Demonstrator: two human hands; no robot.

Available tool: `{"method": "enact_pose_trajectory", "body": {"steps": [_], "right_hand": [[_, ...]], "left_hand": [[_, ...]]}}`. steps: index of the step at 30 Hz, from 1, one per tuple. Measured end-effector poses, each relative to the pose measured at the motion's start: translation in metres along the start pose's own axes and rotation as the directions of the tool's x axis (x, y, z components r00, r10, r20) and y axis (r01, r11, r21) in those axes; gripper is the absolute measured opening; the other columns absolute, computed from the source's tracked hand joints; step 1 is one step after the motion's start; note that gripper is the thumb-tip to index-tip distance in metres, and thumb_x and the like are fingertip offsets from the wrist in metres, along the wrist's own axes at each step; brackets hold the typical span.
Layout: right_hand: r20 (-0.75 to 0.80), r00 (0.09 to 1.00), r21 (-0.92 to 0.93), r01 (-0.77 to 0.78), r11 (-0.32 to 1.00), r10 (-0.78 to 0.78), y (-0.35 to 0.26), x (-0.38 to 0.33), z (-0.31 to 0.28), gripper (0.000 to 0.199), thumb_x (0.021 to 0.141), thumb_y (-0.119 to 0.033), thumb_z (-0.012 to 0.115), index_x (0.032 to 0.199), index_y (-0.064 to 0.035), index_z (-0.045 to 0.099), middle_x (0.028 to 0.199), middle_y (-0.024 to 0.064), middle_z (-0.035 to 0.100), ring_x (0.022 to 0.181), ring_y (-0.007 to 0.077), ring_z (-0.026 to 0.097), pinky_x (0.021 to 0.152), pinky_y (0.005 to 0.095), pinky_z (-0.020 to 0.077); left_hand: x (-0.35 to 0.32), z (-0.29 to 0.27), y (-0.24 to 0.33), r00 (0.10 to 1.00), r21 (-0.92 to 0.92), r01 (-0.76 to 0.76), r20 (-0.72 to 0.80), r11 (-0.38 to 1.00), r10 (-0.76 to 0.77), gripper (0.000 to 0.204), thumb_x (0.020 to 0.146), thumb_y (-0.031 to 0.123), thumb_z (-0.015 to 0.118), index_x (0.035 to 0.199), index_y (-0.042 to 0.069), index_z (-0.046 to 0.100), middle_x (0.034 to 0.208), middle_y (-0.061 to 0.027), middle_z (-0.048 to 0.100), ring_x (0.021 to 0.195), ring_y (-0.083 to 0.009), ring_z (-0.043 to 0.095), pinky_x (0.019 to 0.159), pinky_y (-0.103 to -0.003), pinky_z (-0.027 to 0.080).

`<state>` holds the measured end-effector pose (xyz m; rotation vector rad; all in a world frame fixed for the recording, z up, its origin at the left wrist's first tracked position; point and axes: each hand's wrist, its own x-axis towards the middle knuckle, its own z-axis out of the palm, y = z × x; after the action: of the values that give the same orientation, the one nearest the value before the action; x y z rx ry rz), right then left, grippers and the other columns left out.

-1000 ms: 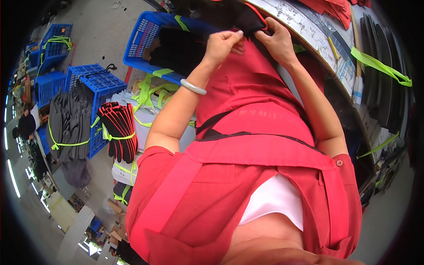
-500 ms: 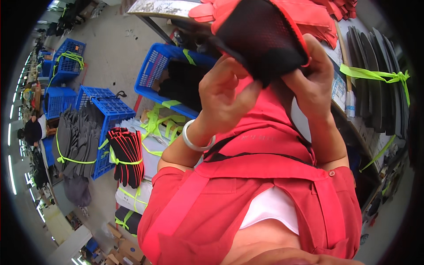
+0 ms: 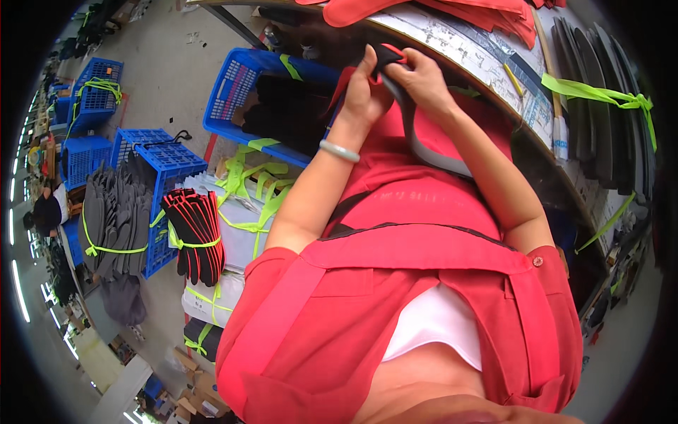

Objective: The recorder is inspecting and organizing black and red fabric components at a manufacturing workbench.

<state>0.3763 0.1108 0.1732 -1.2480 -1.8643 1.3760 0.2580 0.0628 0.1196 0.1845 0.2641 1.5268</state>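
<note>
A black fabric piece with red edging (image 3: 387, 54) is bunched between my two hands, out over the red apron. My left hand (image 3: 364, 97), with a pale bangle at the wrist, grips its left side, thumb upward. On the other side, the fingers of my right hand (image 3: 426, 83) pinch its edge. From between the hands a long grey band (image 3: 409, 131) curves down to the right across the apron; whether it belongs to the same piece I cannot tell. Much of the piece is hidden by my fingers.
Flat red pieces (image 3: 367, 8) lie on the worn worktable (image 3: 452, 35), beside a yellow stick (image 3: 513, 80). Dark curved sheets (image 3: 590, 106) stand tied at right. A blue crate (image 3: 229, 99) holds black material. Tied bundles of red-edged black pieces (image 3: 198, 237) and grey pieces (image 3: 116, 219) stand left.
Both hands have moved away from me with the black piece, which was spread broad and close to the camera. It is now bunched, and the grey band has come into sight.
</note>
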Motion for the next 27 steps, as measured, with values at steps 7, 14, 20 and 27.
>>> {"method": "enact_pose_trajectory", "body": {"steps": [7,14,20,27], "right_hand": [[-0.213,0.868,-0.567,0.264,0.781,-0.448,0.043,0.042,0.029,0.058,0.072,-0.009,0.069,0.127,-0.0167,0.052,0.123,0.0122,0.049,0.109,0.0303,0.048,0.095,0.0391,0.0409],[-0.177,0.887,-0.465,0.308,0.83,-0.427,0.046,0.048,0.037,0.062,0.066,-0.002,0.064,0.125,-0.0199,0.054,0.121,0.0102,0.051,0.111,0.0337,0.048,0.096,0.0438,0.0397],[0.037,0.984,-0.661,0.154,0.735,-0.173,0.063,0.07,0.019,0.058,0.072,-0.01,0.063,0.128,-0.0214,0.053,0.121,0.0084,0.056,0.108,0.027,0.055,0.097,0.044,0.0371],[0.362,0.872,-0.723,0.485,0.491,-0.328,0.044,-0.015,0.001,0.071,0.077,-0.038,0.069,0.138,-0.0152,0.043,0.143,0.0014,0.042,0.129,0.027,0.037,0.103,0.0471,0.03]], "left_hand": [[0.039,-0.034,-0.029,0.981,-0.095,-0.025,-0.195,0.995,0.006,0.039,0.096,0.036,0.056,0.115,0.002,0.054,0.111,-0.0093,0.06,0.107,-0.0223,0.056,0.1,-0.037,0.043],[0.043,-0.046,-0.003,0.97,-0.234,-0.054,-0.245,0.971,-0.005,0.036,0.096,0.035,0.055,0.111,0.002,0.058,0.111,-0.0102,0.062,0.106,-0.0249,0.057,0.1,-0.039,0.044],[0.048,-0.042,-0.026,0.951,-0.187,0.064,-0.287,0.98,-0.117,0.033,0.092,0.036,0.06,0.1,0.004,0.06,0.101,-0.0094,0.062,0.099,-0.0228,0.059,0.094,-0.037,0.047],[0.06,-0.059,-0.007,0.943,-0.325,-0.078,-0.332,0.942,-0.036,0.023,0.091,0.023,0.059,0.089,0.0,0.057,0.081,-0.0121,0.062,0.084,-0.0311,0.062,0.088,-0.046,0.052]]}}
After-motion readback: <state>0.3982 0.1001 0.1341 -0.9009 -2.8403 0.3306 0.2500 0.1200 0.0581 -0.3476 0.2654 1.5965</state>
